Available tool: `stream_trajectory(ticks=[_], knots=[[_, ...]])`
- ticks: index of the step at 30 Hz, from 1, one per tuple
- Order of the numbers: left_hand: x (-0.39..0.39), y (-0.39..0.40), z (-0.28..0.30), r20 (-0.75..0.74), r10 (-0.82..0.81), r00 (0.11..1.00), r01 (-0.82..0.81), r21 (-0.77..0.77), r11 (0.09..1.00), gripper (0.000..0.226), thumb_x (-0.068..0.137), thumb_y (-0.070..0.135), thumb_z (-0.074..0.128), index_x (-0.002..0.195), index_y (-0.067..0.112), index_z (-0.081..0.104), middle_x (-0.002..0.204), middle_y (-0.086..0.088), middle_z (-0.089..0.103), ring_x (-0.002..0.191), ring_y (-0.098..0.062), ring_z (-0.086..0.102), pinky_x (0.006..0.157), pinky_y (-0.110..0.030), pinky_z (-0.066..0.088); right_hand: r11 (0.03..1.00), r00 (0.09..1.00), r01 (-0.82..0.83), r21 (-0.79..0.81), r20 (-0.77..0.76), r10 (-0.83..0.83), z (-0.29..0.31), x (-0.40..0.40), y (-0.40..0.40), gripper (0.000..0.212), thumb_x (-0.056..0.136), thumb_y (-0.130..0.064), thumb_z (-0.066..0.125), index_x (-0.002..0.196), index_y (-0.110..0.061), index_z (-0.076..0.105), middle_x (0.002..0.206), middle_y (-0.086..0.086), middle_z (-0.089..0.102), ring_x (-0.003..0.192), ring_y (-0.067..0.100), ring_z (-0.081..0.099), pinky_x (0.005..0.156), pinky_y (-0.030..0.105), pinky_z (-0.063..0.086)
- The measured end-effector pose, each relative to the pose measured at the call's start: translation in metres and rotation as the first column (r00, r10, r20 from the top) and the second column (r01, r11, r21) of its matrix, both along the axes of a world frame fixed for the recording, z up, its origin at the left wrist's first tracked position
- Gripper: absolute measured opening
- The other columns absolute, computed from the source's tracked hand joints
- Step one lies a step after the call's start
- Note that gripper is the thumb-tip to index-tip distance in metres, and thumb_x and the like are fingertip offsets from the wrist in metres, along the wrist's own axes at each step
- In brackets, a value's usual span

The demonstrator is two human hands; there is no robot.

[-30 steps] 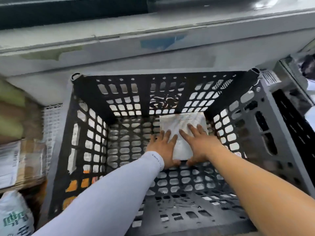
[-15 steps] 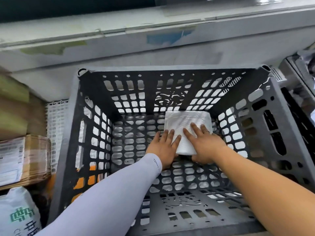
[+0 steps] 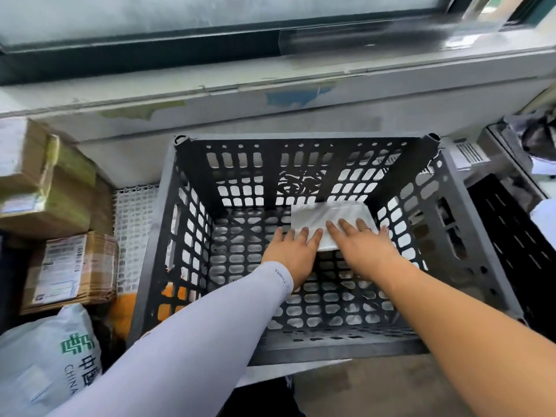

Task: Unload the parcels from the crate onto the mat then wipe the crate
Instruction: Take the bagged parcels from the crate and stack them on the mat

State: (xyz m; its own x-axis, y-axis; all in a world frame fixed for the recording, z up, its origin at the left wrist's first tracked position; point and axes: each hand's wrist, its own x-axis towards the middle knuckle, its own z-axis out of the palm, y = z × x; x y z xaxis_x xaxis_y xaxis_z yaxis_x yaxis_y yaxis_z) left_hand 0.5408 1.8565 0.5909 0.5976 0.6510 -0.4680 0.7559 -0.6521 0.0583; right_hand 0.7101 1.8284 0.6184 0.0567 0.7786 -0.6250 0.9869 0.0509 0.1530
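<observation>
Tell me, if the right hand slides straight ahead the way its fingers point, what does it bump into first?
Probably the crate's far wall. The right hand lies flat on the white cloth, fingers pointing toward that wall, with only cloth between; depth is hard to judge.

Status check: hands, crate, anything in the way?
Both hands flat on white cloth, left hand, right hand. Crate unloaded, wiping floor. Nothing in the way.

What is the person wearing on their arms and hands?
The left arm wears a pale lavender-grey sleeve with small dark lettering at the cuff, ending at the wrist. The right arm is bare. Both hands are gloveless; the right hand has a thin ring.
</observation>
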Motion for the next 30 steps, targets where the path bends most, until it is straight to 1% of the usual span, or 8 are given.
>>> stream_trajectory(ticks=[4, 11, 13, 16, 19, 22, 26, 30], knots=[[-0.005, -0.011, 0.021, 0.041, 0.067, 0.997, -0.068, 0.021, 0.997, 0.069, 0.107, 0.016, 0.032, 0.165, 0.022, -0.005, 0.172, -0.013, 0.011, 0.157, -0.036, 0.018, 0.127, -0.056, 0.009, 0.991, 0.998, -0.048, 0.123, 0.043, 0.043, 0.018, -0.007, -0.006, 0.071, 0.107, -0.013, 0.036, 0.165, -0.026, -0.002, 0.173, 0.006, 0.006, 0.158, 0.036, 0.008, 0.123, 0.065, 0.013], [-0.018, -0.029, 0.052, 0.112, 0.104, 0.988, -0.113, 0.081, 0.99, 0.067, 0.111, 0.041, 0.028, 0.165, 0.025, -0.007, 0.173, -0.011, 0.008, 0.157, -0.031, 0.018, 0.126, -0.055, 0.01, 0.95, 0.998, -0.066, 0.304, 0.041, 0.056, 0.047, -0.016, -0.036, 0.073, 0.107, -0.014, 0.039, 0.165, -0.028, -0.002, 0.173, 0.01, 0.006, 0.159, 0.035, 0.003, 0.126, 0.056, 0.012], [-0.022, -0.035, 0.063, 0.145, 0.091, 0.985, -0.106, 0.092, 0.99, 0.069, 0.11, 0.039, 0.032, 0.165, 0.025, -0.009, 0.173, -0.009, 0.006, 0.158, -0.03, 0.016, 0.127, -0.055, 0.01, 0.938, 0.998, -0.055, 0.341, 0.031, 0.047, 0.06, -0.019, -0.047, 0.075, 0.107, -0.011, 0.039, 0.165, -0.029, -0.004, 0.173, 0.01, 0.004, 0.159, 0.034, 0.001, 0.127, 0.054, 0.012], [-0.028, -0.046, 0.083, 0.161, 0.049, 0.986, -0.073, 0.142, 0.987, 0.08, 0.106, 0.023, 0.043, 0.164, 0.025, -0.013, 0.173, -0.009, 0.003, 0.159, -0.03, 0.013, 0.127, -0.056, 0.01, 0.914, 0.999, -0.038, 0.403, 0.045, 0.021, 0.081, -0.026, -0.06, 0.071, 0.108, -0.012, 0.033, 0.165, -0.03, -0.006, 0.173, 0.009, 0.002, 0.159, 0.034, 0.001, 0.127, 0.054, 0.011], [-0.04, -0.056, 0.105, 0.197, 0.025, 0.98, -0.065, 0.197, 0.978, 0.088, 0.105, 0.024, 0.05, 0.163, 0.024, -0.016, 0.173, -0.01, 0.003, 0.159, -0.03, 0.013, 0.127, -0.057, 0.01, 0.889, 0.996, -0.029, 0.456, 0.092, -0.015, 0.105, -0.04, -0.071, 0.072, 0.109, -0.014, 0.034, 0.164, -0.032, -0.008, 0.173, 0.008, 0.002, 0.159, 0.034, 0.002, 0.126, 0.058, 0.01], [-0.062, -0.066, 0.129, 0.241, 0.007, 0.971, -0.069, 0.251, 0.965, 0.098, 0.101, 0.03, 0.061, 0.164, 0.024, -0.014, 0.173, -0.011, 0.004, 0.159, -0.031, 0.013, 0.127, -0.057, 0.013, 0.87, 0.988, -0.021, 0.493, 0.143, -0.057, 0.134, -0.066, -0.084, 0.075, 0.108, -0.012, 0.033, 0.163, -0.036, -0.011, 0.173, 0.004, -0.003, 0.159, 0.033, -0.001, 0.121, 0.071, 0.01], [-0.1, -0.078, 0.162, 0.302, -0.002, 0.953, -0.108, 0.348, 0.931, 0.083, 0.104, 0.01, 0.042, 0.164, 0.026, -0.012, 0.173, -0.011, 0.003, 0.159, -0.031, 0.013, 0.126, -0.059, 0.014, 0.821, 0.98, -0.024, 0.57, 0.177, -0.094, 0.166, -0.111, -0.099, 0.078, 0.108, -0.011, 0.034, 0.162, -0.04, -0.014, 0.173, 0.001, -0.007, 0.159, 0.032, -0.003, 0.111, 0.083, 0.012], [-0.154, -0.095, 0.186, 0.321, 0.013, 0.947, -0.154, 0.418, 0.895, 0.08, 0.104, 0.008, 0.038, 0.164, 0.026, -0.013, 0.173, -0.01, 0.002, 0.159, -0.031, 0.012, 0.126, -0.059, 0.012, 0.764, 0.981, -0.044, 0.644, 0.174, -0.09, 0.186, -0.163, -0.111, 0.076, 0.108, -0.017, 0.037, 0.162, -0.041, -0.011, 0.173, 0.002, -0.003, 0.159, 0.033, 0.001, 0.11, 0.085, 0.012]])
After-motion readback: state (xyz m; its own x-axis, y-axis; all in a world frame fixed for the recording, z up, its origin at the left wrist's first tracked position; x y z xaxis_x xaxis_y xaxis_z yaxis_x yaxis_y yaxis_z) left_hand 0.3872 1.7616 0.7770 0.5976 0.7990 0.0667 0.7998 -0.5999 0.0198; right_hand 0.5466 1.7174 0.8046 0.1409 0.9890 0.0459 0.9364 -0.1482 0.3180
